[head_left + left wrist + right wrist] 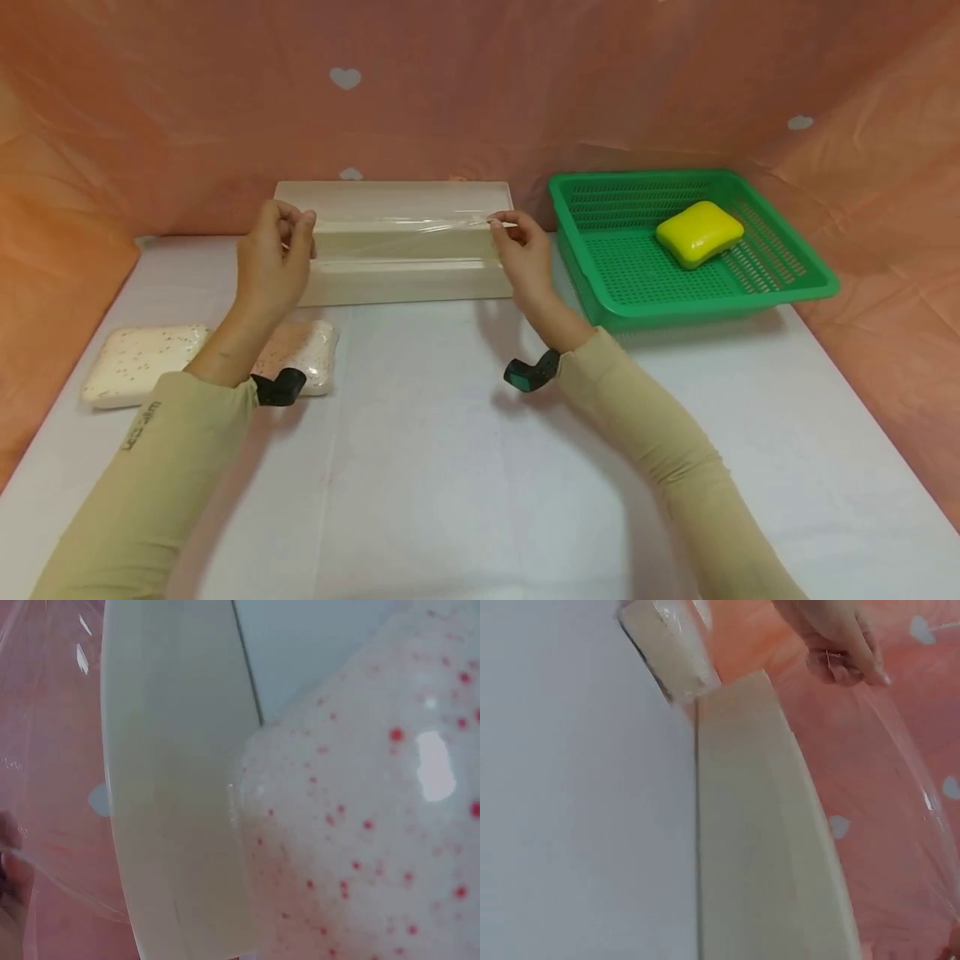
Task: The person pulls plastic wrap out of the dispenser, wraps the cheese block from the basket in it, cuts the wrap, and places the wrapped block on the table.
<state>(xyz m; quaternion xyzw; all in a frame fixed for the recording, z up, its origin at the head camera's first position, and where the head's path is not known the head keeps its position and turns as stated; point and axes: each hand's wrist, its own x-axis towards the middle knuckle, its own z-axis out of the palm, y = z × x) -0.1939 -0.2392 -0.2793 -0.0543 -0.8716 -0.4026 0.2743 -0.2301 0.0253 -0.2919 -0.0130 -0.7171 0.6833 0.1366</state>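
- Over the open cream box [405, 287], I see a sheet of clear film [442, 226] stretched between two hands, so transparent that I make out its course mainly by its glints.
- At the box's left end, the left hand [273, 254] pinches one end of the film; my head view hides part of that grip behind the thumb, but the right wrist view shows it.
- Near the box's right end, the right hand [525, 258] pinches the film's other end between thumb and finger; its own wrist view cuts it off at a corner.
- I view the box's inside through the film and cannot tell its contents; its pale lid [393, 198] stands raised at the back.
- Left of the box and nearer me lie two shiny red-specked packs, the outer one [142, 354] and the inner one [307, 354], both partly covered by the left arm.
- Right of the box, a green basket [708, 312] holds a glossy yellow block [699, 233].
- Under the box spreads a white tabletop [420, 467]; behind it hangs orange-pink cloth [465, 92] with white hearts [345, 78].
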